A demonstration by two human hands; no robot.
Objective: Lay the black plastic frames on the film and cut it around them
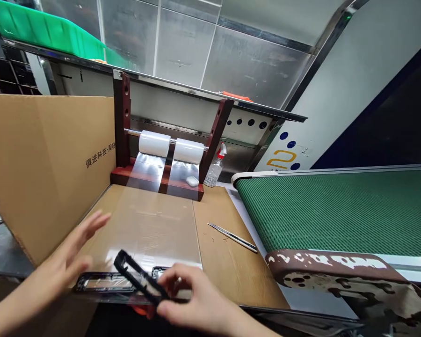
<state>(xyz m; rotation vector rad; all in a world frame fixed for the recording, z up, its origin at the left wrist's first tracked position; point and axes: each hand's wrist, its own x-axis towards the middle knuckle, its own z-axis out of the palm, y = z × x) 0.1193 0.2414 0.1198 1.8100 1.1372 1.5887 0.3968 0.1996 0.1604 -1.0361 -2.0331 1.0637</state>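
Observation:
My right hand [189, 295] grips one end of a narrow black plastic frame [136, 274] with a long opening, tilted up off the work surface. My left hand [75, 250] is raised at the left with its fingers apart, holding nothing. Below and between the hands, a second black frame [105, 282] lies flat along the front edge of the board. Part of another dark piece [157, 270] shows behind my right fingers, mostly hidden. Something red [142, 306] peeks out under the held frame; I cannot make out what it is.
Two rolls of clear film [154, 142] hang on a dark red stand [121, 117] at the back. A spray bottle [214, 168] stands beside it. A slim knife [233, 238] lies on the brown board [228, 276]. Cardboard [56, 154] walls the left; a green conveyor belt [337, 210] borders the right.

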